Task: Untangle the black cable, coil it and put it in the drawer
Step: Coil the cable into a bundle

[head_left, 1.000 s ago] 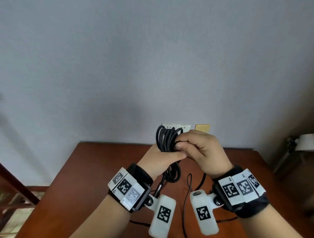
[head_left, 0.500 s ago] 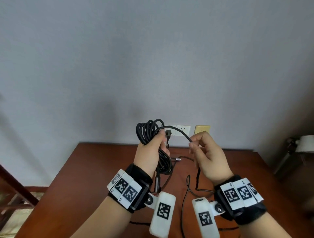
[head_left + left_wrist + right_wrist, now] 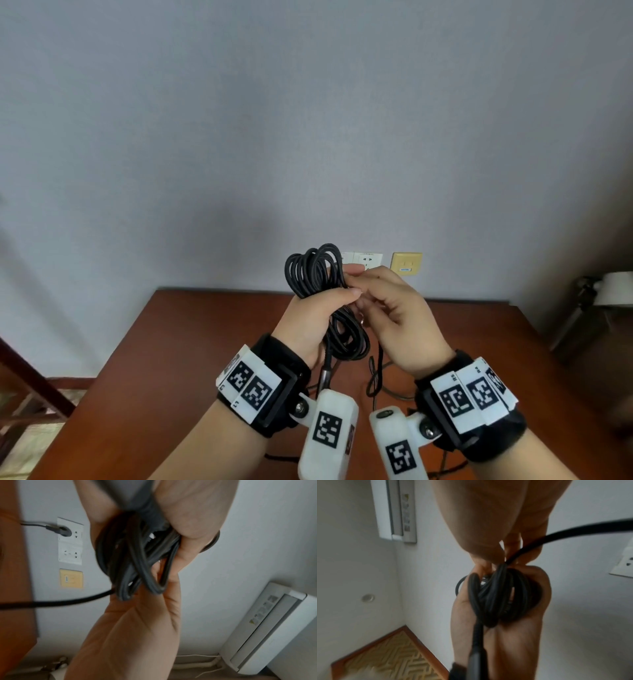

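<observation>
My left hand [image 3: 315, 308] grips a coil of black cable [image 3: 313, 270] above the table, with loops sticking out above and below the fist. A plug end [image 3: 325, 375] hangs under it. My right hand [image 3: 394, 308] is pressed against the coil from the right, and its fingers pinch a strand of the same cable. A loose strand [image 3: 376, 371] drops from there to the table. In the left wrist view the coil [image 3: 133, 563] sits between both hands. The right wrist view shows the strand [image 3: 556, 534] leaving my right fingers. No drawer is in view.
A red-brown wooden table [image 3: 205, 342] stands against a grey wall. White sockets [image 3: 368, 262] and a yellow plate [image 3: 407, 263] sit above its far edge. More cable [image 3: 394, 394] lies on the table. A dark wooden frame [image 3: 27, 377] is at the left, a white object [image 3: 616, 287] at the right.
Half a second ago my right hand held a strand out to the right, apart from the coil. It has come back and closed against the coil in my left hand.
</observation>
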### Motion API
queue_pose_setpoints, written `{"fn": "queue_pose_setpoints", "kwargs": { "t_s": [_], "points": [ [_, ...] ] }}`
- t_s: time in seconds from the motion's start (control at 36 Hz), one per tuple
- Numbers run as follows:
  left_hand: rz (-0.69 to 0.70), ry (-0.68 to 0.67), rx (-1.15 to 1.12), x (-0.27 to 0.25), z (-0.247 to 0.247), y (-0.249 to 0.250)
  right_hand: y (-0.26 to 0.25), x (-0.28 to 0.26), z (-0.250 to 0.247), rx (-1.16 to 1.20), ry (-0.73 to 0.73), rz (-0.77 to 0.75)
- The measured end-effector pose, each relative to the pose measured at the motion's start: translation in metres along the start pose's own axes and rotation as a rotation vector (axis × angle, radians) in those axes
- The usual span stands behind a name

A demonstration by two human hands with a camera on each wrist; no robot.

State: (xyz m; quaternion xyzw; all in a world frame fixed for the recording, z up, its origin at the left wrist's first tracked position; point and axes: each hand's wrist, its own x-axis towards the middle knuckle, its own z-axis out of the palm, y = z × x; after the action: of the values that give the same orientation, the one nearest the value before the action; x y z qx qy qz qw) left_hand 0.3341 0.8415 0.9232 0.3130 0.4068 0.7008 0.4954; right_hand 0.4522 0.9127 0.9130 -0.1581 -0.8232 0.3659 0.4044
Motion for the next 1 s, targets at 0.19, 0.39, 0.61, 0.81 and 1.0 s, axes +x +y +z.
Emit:
{"fn": "queue_pose_setpoints", "kwargs": {
  "t_s": [0.19,0.39,0.61,0.81,1.0],
  "points": [
    [-0.073,-0.051,-0.046,-0.001,-0.002,-0.004,0.001,0.005,-0.002,0.154,0.014,0.138],
    [-0.177,0.101,-0.117,0.006,-0.005,-0.012,0.007,0.003,0.000,0.167,0.112,0.340],
    [-0.044,0.240,-0.397,0.011,-0.009,0.003,0.022,-0.013,-0.011,0.087,-0.216,0.463],
    [-0.020,0.364,-0.498,0.020,-0.027,0.013,0.037,-0.019,-0.029,-0.105,-0.020,0.482],
    [0.036,0.387,-0.276,0.025,-0.040,0.012,0.027,-0.012,-0.040,-0.302,-0.206,0.138]
  ]
}}
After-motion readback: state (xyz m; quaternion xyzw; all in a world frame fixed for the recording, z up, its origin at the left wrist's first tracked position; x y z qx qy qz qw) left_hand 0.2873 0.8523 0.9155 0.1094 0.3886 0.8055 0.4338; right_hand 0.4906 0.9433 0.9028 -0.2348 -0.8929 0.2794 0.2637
